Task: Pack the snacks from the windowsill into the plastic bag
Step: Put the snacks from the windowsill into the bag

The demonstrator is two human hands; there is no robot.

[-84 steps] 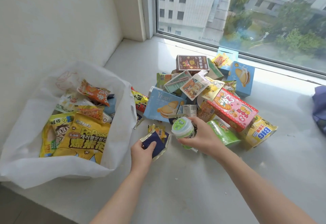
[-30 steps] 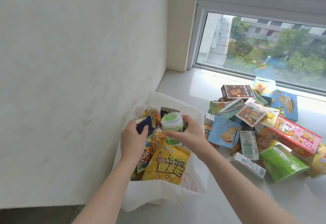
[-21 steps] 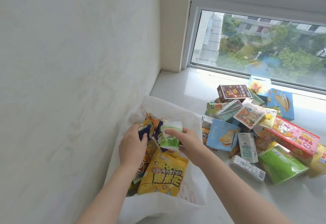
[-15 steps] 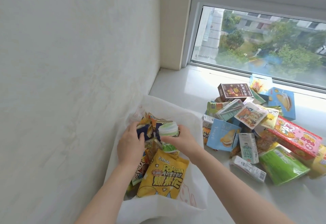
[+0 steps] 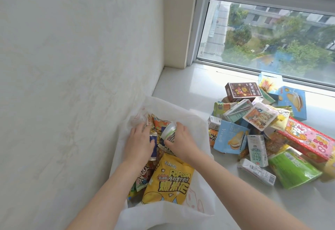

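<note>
Both hands lowered deeper into plastic bag [image 5: 196, 121] | left hand [image 5: 138, 143] pinching dark blue packet [image 5: 153, 148] under thumb | right hand [image 5: 182, 143] grasping tipped green-and-white cup [image 5: 169, 132]

A pale windowsill [image 5: 181, 88] runs from a white wall [image 5: 72, 66] on the left to the window frame [image 5: 192, 39] at the back. A white plastic bag [image 5: 197, 121] sits open on it, against the wall. To the bag's right a heap of snacks [image 5: 253, 121] rests on the sill. A light blue biscuit box [image 5: 230, 139] stands just beside the bag, with a small milk carton [image 5: 256, 152] upright next to it. A second carton [image 5: 257, 172] lies flat in front, beside a green packet [image 5: 291, 168], and a long pink box [image 5: 311, 139] lies at far right.
</note>
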